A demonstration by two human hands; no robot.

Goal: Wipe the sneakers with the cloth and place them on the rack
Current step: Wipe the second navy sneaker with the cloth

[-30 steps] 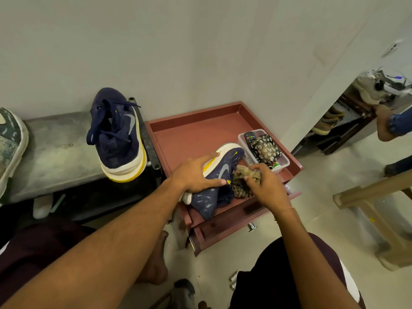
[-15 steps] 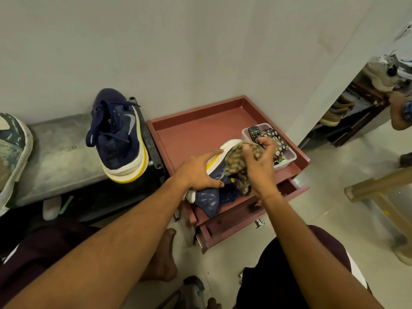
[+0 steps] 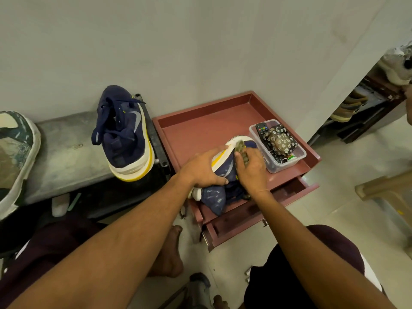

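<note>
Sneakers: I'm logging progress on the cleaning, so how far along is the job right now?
Possibly done: one navy sneaker lies on the grey shelf at left, though whether it was wiped cannot be told. In hand: the left hand holds the other sneaker on the red tray while the right hand rubs it with the cloth. Left: finish wiping and rack this one.

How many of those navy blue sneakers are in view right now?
2. The first sneaker sits on the grey bench, left of the red tray. The second sneaker lies on the tray, held by the left hand while the right hand presses the cloth to it.
</note>
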